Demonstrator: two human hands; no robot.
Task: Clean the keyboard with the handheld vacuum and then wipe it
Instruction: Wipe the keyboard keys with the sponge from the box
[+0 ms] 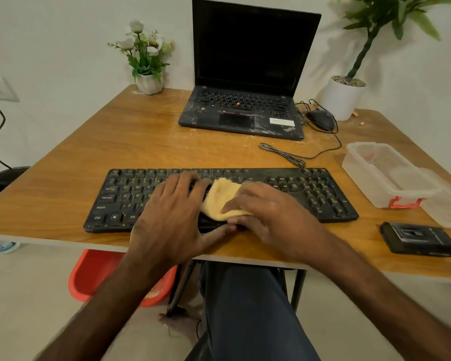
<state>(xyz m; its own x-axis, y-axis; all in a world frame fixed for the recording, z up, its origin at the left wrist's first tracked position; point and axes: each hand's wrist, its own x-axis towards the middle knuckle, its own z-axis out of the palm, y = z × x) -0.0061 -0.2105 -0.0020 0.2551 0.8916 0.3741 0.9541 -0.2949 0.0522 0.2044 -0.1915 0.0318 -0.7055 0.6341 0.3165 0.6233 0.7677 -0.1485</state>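
**Keyboard Wipe: Current Workstation State**

The wooden table [141, 142] carries all the items listed below. An open black laptop [248, 74] with a dark screen stands at the far centre, its palm rest marked with pale smears. The black keyboard [310, 194], the task item, lies flat along the near edge of the table, in front of the laptop and well apart from it. Its cable runs in a loop toward the far right.

A clear plastic container [385, 173] with a red clasp sits just right of the keyboard. A green plant in a white pot [343, 97] stands at the far right corner.

The left hand [172, 212] rests on the middle-left keys with the fingers spread and fairly straight, grasping nothing. Its thumb lies along the keyboard's front edge. The right hand [268, 212] lies just beside it, its fingers laid over a yellow cloth [219, 199] and pressing it down on the central keys. The fingers are extended rather than curled round the fabric. The cloth is bunched between the two hands.

A black rectangular device [418, 239] lies near the front right corner. A black mouse [320, 119] sits right of the laptop. A small white vase of flowers [149, 83] stands at the far left.
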